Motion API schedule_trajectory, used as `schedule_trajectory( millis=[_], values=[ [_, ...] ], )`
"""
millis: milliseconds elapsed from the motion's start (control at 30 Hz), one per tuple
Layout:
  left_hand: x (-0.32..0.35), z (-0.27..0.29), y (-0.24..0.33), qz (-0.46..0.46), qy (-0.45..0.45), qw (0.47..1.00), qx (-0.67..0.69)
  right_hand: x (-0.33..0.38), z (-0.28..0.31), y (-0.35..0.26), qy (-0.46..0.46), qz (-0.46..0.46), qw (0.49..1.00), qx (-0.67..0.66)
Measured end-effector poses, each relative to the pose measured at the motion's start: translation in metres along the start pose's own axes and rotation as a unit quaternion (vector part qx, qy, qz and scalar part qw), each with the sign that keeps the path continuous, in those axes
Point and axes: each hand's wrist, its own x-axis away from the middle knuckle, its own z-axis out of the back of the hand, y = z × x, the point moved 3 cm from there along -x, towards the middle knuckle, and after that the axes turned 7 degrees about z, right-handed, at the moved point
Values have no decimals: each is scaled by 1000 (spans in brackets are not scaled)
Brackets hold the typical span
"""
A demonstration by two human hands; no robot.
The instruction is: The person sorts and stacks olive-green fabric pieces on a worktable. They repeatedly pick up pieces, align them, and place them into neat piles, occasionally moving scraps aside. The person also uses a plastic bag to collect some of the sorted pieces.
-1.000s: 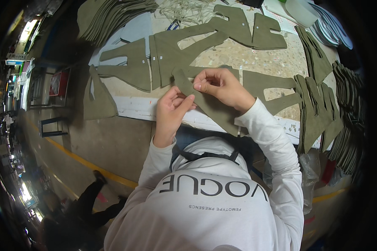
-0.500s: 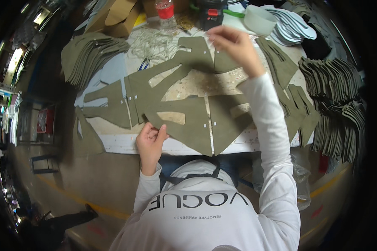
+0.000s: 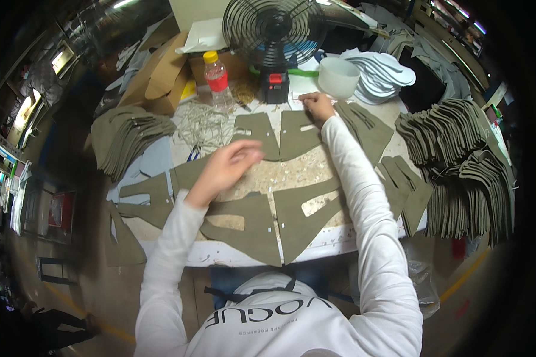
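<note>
"How are the arms placed?"

"Both white long sleeves (image 3: 369,208) come in from the lower edge. The left one slants inward; the right stretches almost straight across the speckled, pale tabletop (image 3: 286,176)."

"And what lies nearest?"

"Two flat, olive-green fabric pieces at the near edge — one left (image 3: 256,231), one right (image 3: 292,229) — with a narrow gap between them. Each is broad, comes to a point at the near end, and has an elongated cut-out. Small white labels (image 3: 283,226) sit by their facing edges."

"The left hand?"

"The left hand (image 3: 228,168) hangs just beyond the left piece, fingers loosely together and pointing right. It's blurred, so I can't tell whether it grips anything."

"Farther on?"

"Another olive-green pair, a slotted left panel (image 3: 263,134) and a slotted right panel (image 3: 293,135), lying flat side by side."

"And the right hand?"

"The right hand (image 3: 320,108) is just past that pair, palm down, fingers bunched narrowly at a white paper sheet (image 3: 295,102). Whether they pinch something, I can't tell."

"Behind it?"

"A round, frosted-white cylinder (image 3: 338,77), then a black wire-grilled fan (image 3: 274,30)."
</note>
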Motion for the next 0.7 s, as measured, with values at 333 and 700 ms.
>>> schedule_trajectory(
  millis=[333, 700],
  values=[
    [-237, -52, -47, 228, 124, 898, 354, 14, 10, -16, 135, 32, 990, -31],
    [-274, -58, -72, 294, 112, 923, 222, 24, 3, -30, 98, 117, 984, 91]
  ],
)
